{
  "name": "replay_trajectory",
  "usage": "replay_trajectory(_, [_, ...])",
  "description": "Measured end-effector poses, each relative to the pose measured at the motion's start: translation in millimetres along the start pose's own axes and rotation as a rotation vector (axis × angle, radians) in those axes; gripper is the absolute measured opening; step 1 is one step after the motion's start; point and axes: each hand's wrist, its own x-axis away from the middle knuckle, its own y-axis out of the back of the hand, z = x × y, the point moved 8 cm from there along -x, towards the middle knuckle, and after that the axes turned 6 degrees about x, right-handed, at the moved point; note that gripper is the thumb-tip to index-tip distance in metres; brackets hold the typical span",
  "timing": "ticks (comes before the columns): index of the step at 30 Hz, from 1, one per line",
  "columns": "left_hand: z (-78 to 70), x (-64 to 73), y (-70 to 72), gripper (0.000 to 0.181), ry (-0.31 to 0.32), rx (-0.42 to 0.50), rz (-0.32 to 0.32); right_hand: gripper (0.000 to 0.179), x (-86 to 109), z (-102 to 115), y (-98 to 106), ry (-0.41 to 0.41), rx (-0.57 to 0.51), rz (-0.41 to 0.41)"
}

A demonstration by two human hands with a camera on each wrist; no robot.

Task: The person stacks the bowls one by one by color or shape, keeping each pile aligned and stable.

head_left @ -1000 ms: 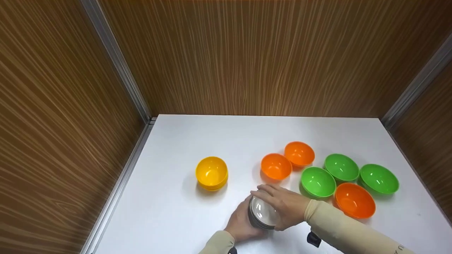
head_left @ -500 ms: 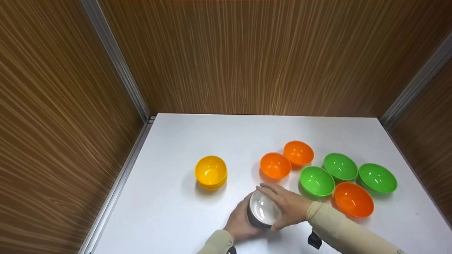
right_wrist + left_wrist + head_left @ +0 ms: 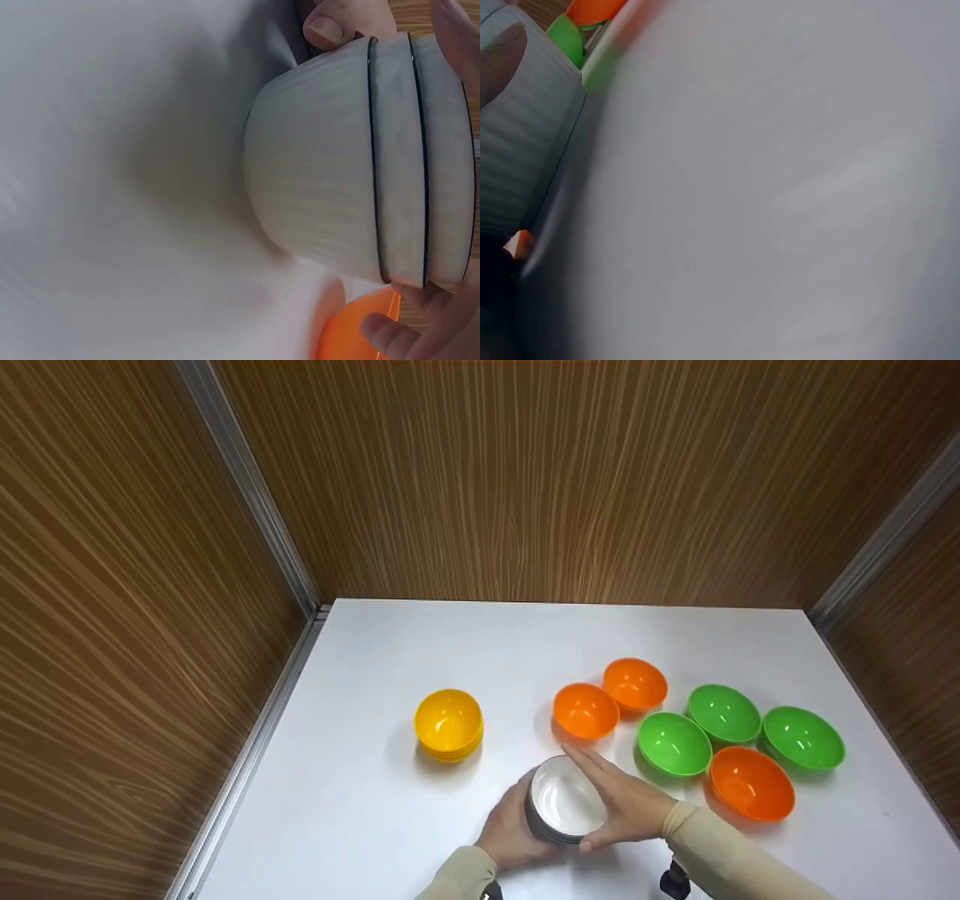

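A stack of white ribbed bowls (image 3: pixel 566 799) with dark rims is tilted at the near middle of the table. Three rims show on the bowls (image 3: pixel 322 157) in the right wrist view. My left hand (image 3: pixel 510 829) holds the stack round its left side, its thumb on the outer wall. Over the right side, my right hand (image 3: pixel 630 806) spreads its thumb and straight fingers along the top rim; whether they touch is unclear. In the left wrist view a fingertip lies against the white wall (image 3: pixel 525 142). I cannot tell whether the stack touches the table.
Stacked yellow bowls (image 3: pixel 448 724) stand to the left. Beyond my right hand are two orange bowls (image 3: pixel 585 712) touching each other. Farther right, three green bowls (image 3: pixel 675 746) crowd around another orange bowl (image 3: pixel 751 785). Wood-grain panels (image 3: pixel 525 480) wall the white table (image 3: pixel 337 795).
My right hand has shifted right and spread wider, uncovering more of the top white bowl. My left hand keeps its hold, with the stack nearly in the same place.
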Motion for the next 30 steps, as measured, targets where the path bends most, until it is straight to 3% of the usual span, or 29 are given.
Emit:
replay_trajectory(5, [-3.7,-0.3,1.8,0.122,-0.027,0.026,0.006,0.138,11.5,-13.0,-0.5,-0.08,-0.076,-0.009])
replay_trajectory(11, [-4.6,9.0,9.6,0.124,-0.001,0.038,0.005,0.136,27.0,-26.4,-4.0,-0.151,-0.164,-0.021])
replay_trajectory(17, [-8.0,26.5,22.0,0.109,0.035,0.034,-0.04,0.107,43.2,-39.2,-11.6,-0.233,-0.197,-0.007])
replay_trajectory(22, [-17.5,34.4,23.9,0.096,0.014,0.035,-0.076,0.08,49.0,-41.6,-15.7,-0.23,-0.234,-0.055])
replay_trajectory(30, [-24.6,34.8,22.6,0.08,0.007,0.049,-0.146,0.076,49.5,-41.4,-23.3,-0.271,-0.276,-0.095])
